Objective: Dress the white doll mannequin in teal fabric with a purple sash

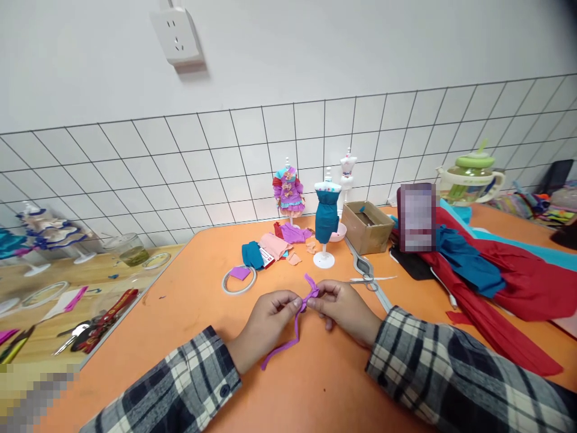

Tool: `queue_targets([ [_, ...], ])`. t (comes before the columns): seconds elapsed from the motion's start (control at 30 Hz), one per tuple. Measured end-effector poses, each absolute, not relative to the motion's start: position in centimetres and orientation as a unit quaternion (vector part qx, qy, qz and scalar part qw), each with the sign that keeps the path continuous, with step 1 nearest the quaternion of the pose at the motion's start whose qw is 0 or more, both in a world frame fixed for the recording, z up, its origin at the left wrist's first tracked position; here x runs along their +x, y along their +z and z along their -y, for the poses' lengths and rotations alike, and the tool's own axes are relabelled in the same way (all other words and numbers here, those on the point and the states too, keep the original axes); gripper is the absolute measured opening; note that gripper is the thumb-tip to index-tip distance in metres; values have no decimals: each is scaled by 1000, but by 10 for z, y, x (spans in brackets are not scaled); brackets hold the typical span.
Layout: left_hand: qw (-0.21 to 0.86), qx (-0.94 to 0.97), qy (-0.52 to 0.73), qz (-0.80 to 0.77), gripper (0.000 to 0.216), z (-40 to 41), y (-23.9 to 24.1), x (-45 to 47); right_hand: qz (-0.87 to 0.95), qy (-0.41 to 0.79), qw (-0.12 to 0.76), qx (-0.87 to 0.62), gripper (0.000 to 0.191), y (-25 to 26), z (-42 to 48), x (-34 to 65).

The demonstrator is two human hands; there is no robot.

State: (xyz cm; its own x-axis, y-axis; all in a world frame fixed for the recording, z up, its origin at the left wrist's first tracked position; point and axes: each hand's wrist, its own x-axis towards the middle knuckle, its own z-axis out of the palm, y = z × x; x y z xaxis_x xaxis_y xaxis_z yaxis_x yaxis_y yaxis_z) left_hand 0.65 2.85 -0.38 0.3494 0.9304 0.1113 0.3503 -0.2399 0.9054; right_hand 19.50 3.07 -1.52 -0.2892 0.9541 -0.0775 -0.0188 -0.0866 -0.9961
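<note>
Between my two hands is a thin purple fabric strip (296, 329), bunched or knotted where my fingertips meet. My left hand (269, 322) pinches it from the left, thumb against fingers. From the right, my right hand (346, 307) pinches the same bunched part. One short end sticks up, and a long tail hangs down to the orange tabletop on the left. Just beyond my hands stands a small mannequin (327, 219) in a teal wrapped dress. Scissors (370, 282) lie beyond my right hand.
Behind are a mannequin in a purple ruffled dress (289, 195), a bare white mannequin (347, 171) and a cardboard box (367, 228). Fabric scraps (274, 245) and a tape roll (228, 290) lie left. Right are a phone (415, 216), red cloth (496, 325) and a jug (471, 180).
</note>
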Motion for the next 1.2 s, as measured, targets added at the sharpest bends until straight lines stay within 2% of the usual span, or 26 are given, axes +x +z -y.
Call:
queue_targets([
  [0.13, 384, 715, 358, -461, 29, -27, -4, 7, 545, 604, 399, -423, 39, -17, -30, 194],
  [0.37, 354, 739, 284, -497, 20, -23, -5, 12, 488, 597, 464, -435, 43, -19, -32, 193],
  [0.57, 384, 769, 260, -440, 28, -20, -5, 11, 433, 632, 501, -403, 35, -8, -28, 189],
  [0.77, 473, 721, 288, -416, 34, -23, -8, 9, 382, 670, 498, -395, 48, -7, -29, 194],
  [0.87, 490, 712, 290, -412, 31, -25, -7, 8, 366, 677, 506, -390, 45, -9, -31, 196],
  [1.13, 441, 728, 302, -430, 31, -24, -6, 7, 338, 679, 537, -368, 44, -12, -34, 197],
  [1.2, 420, 736, 306, -433, 31, -23, -5, 7, 340, 705, 515, -349, 46, -10, -32, 198],
])
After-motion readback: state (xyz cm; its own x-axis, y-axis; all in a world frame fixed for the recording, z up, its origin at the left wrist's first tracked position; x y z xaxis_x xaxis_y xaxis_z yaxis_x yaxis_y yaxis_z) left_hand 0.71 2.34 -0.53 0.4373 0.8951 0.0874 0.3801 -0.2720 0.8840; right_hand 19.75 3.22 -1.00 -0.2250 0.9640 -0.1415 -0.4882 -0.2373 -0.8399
